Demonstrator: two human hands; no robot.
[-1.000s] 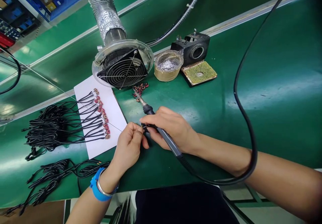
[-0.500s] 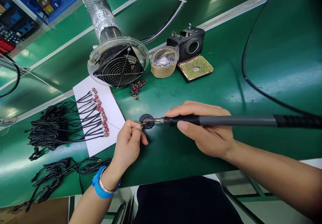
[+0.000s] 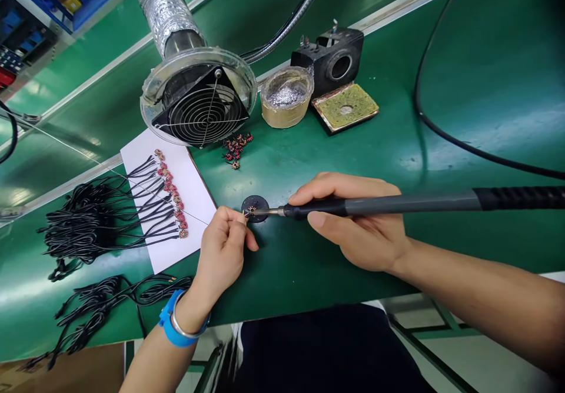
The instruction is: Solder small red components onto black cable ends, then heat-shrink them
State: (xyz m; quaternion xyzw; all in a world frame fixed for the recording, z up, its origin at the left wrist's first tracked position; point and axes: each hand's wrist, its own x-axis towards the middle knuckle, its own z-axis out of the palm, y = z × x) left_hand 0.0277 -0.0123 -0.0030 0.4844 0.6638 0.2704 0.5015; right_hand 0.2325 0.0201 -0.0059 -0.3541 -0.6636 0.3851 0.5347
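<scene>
My right hand [image 3: 359, 222] grips a soldering iron [image 3: 406, 203], whose metal tip reaches left to a small round black base [image 3: 261, 200]. On that base sits a small copper-coloured, toothed ring part [image 3: 251, 210], with the tip at or over it. Pinched in my left hand [image 3: 226, 243] is a thin solder wire [image 3: 196, 217] that runs in from the upper left. Its end shows at my fingertips beside the ring part. Whether wire and tip touch is too small to tell.
A white board [image 3: 165, 257] carries a row of red ring parts joined to black cables [image 3: 83, 222]. More cables [image 3: 101, 299] lie nearer me. Loose ring parts [image 3: 236, 149] lie below a fume extractor [image 3: 207, 113]. Behind stand a solder-scrap tub [image 3: 286, 116], an iron holder [image 3: 326, 57] and a sponge [image 3: 346, 107].
The whole view has shifted slightly. Both hands keep their places at the black base, and the iron's rear end sits a little higher in the picture.
</scene>
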